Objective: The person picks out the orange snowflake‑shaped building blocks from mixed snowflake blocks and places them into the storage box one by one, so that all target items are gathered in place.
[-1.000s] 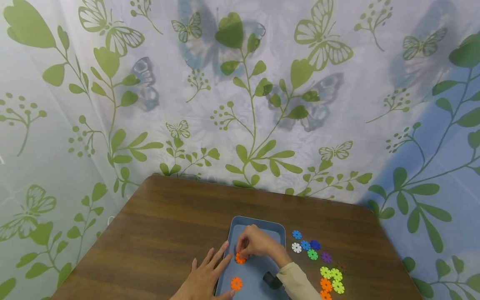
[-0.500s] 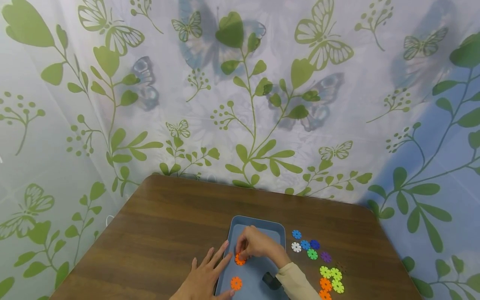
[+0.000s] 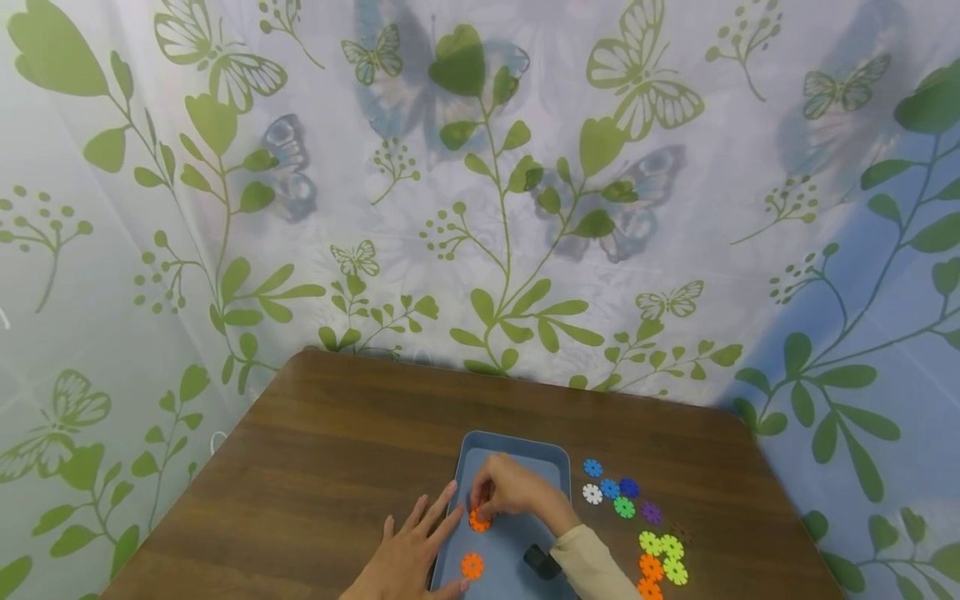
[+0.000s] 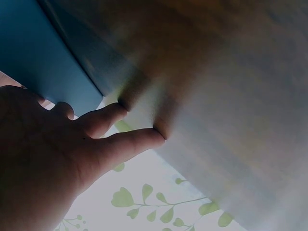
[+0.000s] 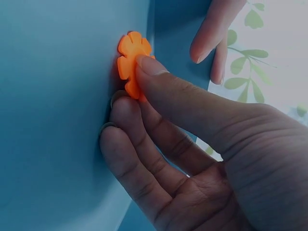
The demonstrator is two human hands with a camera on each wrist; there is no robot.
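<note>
Inside the blue-grey tray [image 3: 557, 460], my right hand [image 3: 512, 487] pinches an orange notched plastic disc [image 5: 129, 60]. In the right wrist view the thumb lies on the disc's face, and the other fingers curl beneath it against the tray floor. A second orange notched disc [image 3: 472, 567] lies flat in the tray, closer to me. My left hand [image 3: 408, 552] is spread at the tray's left edge, its fingers straight and its thumb reaching over the rim. Nothing is held in it.
Right of the tray on the brown table [image 3: 360, 433] lie several loose notched discs: blue, a white disc [image 3: 592, 494], a green disc [image 3: 624, 507], a purple disc [image 3: 650, 512], yellow-green and orange. A patterned curtain [image 3: 480, 250] hangs behind the table.
</note>
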